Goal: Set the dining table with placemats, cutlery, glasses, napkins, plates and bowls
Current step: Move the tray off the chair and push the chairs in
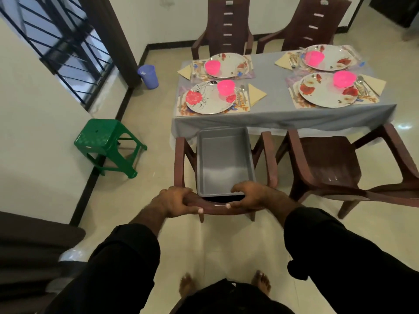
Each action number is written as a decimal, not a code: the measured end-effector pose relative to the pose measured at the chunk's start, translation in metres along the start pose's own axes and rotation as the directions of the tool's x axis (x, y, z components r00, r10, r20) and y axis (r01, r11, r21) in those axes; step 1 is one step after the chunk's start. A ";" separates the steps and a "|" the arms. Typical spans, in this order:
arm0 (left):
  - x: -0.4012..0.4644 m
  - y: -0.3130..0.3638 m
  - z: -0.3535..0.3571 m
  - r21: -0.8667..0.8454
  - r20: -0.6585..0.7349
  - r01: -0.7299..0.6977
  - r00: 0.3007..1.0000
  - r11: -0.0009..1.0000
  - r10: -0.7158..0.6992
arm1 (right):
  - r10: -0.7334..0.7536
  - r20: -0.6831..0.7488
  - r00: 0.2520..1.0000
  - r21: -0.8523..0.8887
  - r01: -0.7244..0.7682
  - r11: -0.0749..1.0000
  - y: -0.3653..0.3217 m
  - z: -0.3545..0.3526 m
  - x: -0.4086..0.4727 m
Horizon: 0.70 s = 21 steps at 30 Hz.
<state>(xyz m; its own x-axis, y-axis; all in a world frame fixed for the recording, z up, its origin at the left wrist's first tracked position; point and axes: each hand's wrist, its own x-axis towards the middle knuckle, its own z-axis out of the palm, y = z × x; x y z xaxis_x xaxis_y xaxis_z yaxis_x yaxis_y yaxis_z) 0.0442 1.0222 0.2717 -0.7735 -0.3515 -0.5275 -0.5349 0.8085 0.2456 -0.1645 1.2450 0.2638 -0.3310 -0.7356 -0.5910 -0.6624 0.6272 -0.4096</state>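
Note:
The dining table (283,109) under a grey cloth carries several place settings. Each has a floral placemat (240,108), a flowered plate (207,104), a pink bowl (225,87), cutlery (240,89) and a folded yellow napkin (257,94). I see no glasses. A brown plastic chair (180,159) stands at the table's near left side with an empty grey tray (223,157) on its seat. My left hand (176,201) and my right hand (249,196) both grip the top of this chair's backrest.
A second brown chair (328,164) stands to the right, and two more (226,26) stand at the far side. A green stool (106,141) and a purple bucket (148,75) are by the left wall. A dark sofa edge (34,236) lies at lower left.

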 end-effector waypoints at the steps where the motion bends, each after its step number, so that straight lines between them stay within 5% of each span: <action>1: -0.003 -0.012 -0.004 -0.022 -0.012 0.027 1.000 0.999 -0.027 | 0.008 0.005 1.000 0.009 -0.008 1.000 -0.012 0.003 0.006; 14: -0.039 -0.285 -0.019 -0.233 0.008 0.194 0.980 0.953 -0.198 | -0.069 0.005 0.998 0.057 0.069 0.996 -0.235 0.041 0.141; 21: -0.011 -0.375 -0.072 -0.309 0.001 0.185 0.981 0.933 -0.194 | -0.042 0.047 0.998 0.062 0.039 0.997 -0.304 0.022 0.226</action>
<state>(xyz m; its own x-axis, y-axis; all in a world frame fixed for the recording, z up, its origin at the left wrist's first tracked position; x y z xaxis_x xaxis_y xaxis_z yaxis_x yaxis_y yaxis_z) 0.2286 0.6886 0.2441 -0.6545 -0.5015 -0.5658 -0.7472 0.5432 0.3829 -0.0232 0.8931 0.2398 -0.2713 -0.7484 -0.6053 -0.6319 0.6129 -0.4745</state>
